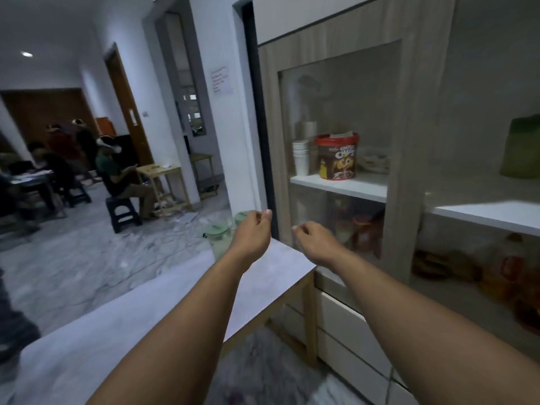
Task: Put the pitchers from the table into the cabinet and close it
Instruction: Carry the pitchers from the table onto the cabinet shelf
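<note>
Two clear pitchers with green lids stand at the far end of the grey table (pixel 163 290). The nearer pitcher (pixel 216 239) is just left of my left wrist. The farther pitcher (pixel 242 217) is partly hidden behind my left hand (pixel 253 229). That hand hovers over the table's far corner with fingers loosely curled, holding nothing, its thumb tip near the left edge of the cabinet's glass door (pixel 336 118). My right hand (pixel 314 239) is held in front of the door's lower pane, also loosely curled and holding nothing. The wood-framed cabinet (pixel 409 159) stands right of the table.
Behind the glass, a shelf holds stacked white cups (pixel 301 157) and a red-lidded cereal tub (pixel 337 157); jars sit below. A green object (pixel 521 149) is in the right section. White drawers (pixel 350 325) lie under the cabinet. People sit at tables far left.
</note>
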